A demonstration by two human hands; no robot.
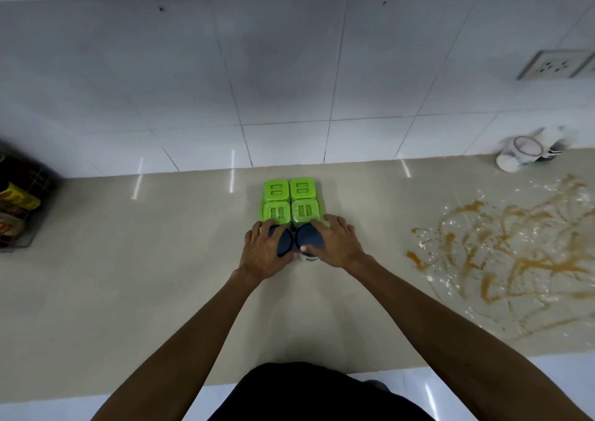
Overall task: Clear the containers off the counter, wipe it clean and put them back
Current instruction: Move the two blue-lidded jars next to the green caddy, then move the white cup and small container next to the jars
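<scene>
Several square containers with bright green lids point(289, 200) stand packed together on the beige counter point(161, 275), near the tiled wall. Directly in front of them are two jars with dark blue round lids. My left hand point(262, 253) is wrapped over the left blue-lidded jar point(285, 243). My right hand point(335, 243) grips the right blue-lidded jar point(310, 237), fingertips touching the nearest green lid. Both jars stand on the counter, their bodies mostly hidden under my hands.
A wide smear of orange-brown liquid and white powder point(508, 256) covers the counter at the right. White cups point(528, 148) lie tipped by the wall beyond it. A wire rack with packets point(19, 201) stands at the left edge. A wall socket point(553, 64) sits upper right.
</scene>
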